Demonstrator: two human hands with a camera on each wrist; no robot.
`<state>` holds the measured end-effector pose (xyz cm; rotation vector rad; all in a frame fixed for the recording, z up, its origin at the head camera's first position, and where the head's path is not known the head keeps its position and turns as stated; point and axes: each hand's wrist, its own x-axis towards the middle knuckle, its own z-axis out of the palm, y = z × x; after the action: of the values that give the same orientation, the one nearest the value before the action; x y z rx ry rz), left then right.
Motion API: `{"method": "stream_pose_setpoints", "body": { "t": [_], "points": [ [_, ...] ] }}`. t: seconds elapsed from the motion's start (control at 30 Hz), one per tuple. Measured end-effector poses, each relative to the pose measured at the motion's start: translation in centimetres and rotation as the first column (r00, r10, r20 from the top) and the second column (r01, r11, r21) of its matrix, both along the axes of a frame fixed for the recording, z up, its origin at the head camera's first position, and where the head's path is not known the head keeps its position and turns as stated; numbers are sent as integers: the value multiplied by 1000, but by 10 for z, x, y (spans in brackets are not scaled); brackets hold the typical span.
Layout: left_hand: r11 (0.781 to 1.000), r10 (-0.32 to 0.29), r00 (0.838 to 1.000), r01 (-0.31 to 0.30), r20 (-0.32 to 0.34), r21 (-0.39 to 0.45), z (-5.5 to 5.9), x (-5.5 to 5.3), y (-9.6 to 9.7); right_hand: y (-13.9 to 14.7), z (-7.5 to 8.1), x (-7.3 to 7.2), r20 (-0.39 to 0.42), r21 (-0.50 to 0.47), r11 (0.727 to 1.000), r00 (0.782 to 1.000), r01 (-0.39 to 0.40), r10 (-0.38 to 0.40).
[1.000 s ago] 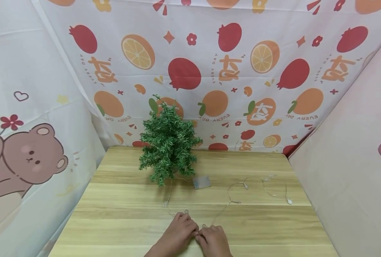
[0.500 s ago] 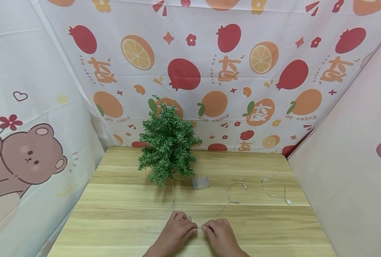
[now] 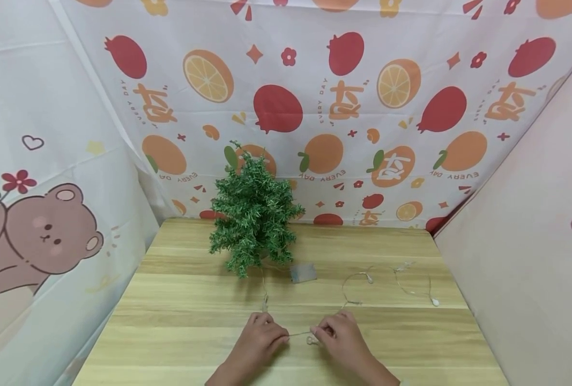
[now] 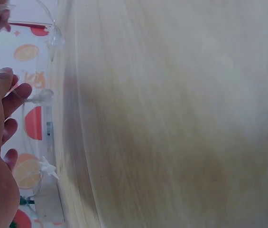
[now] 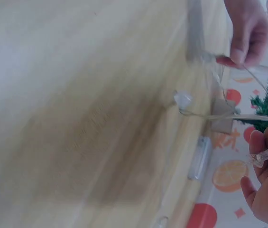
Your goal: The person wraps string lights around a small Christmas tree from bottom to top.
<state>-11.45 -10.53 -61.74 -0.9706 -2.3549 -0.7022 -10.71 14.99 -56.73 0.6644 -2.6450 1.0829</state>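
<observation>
Both hands work on a string of fairy lights with thin clear wire (image 3: 299, 334). My left hand (image 3: 258, 339) pinches the wire between thumb and forefinger, near the table's front. To its right, my right hand (image 3: 342, 339) pinches another point, so a short length runs straight between them. A clear bulb (image 5: 183, 99) dangles on a loop from the right hand in the right wrist view, and another bulb (image 5: 257, 159) lies against its fingers. In the left wrist view a clear bulb (image 4: 43, 97) hangs by the left fingertips, with a star-shaped piece (image 4: 47, 167) lower down.
A small green artificial tree (image 3: 254, 214) stands at the back left of the wooden table (image 3: 170, 300). Beside its base lies a flat, pale, see-through box (image 3: 303, 273). More light string with bulbs (image 3: 435, 302) trails to the right. Printed cloths (image 3: 286, 69) hang behind and at the sides.
The hands, close together a second ago, have drawn apart: the right hand moved right and slightly up, the left slightly left. The stretch of wire between them is now longer.
</observation>
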Motion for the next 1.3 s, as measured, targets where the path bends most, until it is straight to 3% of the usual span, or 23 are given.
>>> {"method": "stream_pose_setpoints", "body": {
  "t": [0.1, 0.33, 0.5, 0.67, 0.87, 1.03, 1.17, 1.3],
  "points": [
    [1000, 5, 1000, -5, -9, -6, 0, -2, -4, 5, 6, -4, -68, 11, 999, 997, -30, 31],
    [999, 34, 999, -34, -38, -6, -1, -8, -17, 18, 19, -11, 43, -15, 999, 998, -39, 39],
    [996, 81, 991, -83, -103, -16, 2, -13, -25, 24, 25, -15, 11, 44, 999, 999, -32, 31],
    [989, 148, 983, -150, -104, -8, 7, -15, -35, 31, 31, -17, -4, 116, 993, 1000, -24, 24],
    [972, 233, 963, -230, -137, 39, 15, -20, -51, 40, 37, -20, 88, 135, 989, 995, -57, 46],
    [962, 271, 950, -264, -157, 65, 20, -27, -59, 45, 37, -22, 189, 124, 987, 979, -100, 75],
    [956, 290, 946, -280, -145, 81, 24, -29, -61, 46, 35, -24, 185, 139, 979, 975, -151, 124],
    [951, 305, 945, -295, -120, 99, 28, -30, -62, 45, 34, -23, 169, 174, 973, 978, -153, 124]
  ]
}}
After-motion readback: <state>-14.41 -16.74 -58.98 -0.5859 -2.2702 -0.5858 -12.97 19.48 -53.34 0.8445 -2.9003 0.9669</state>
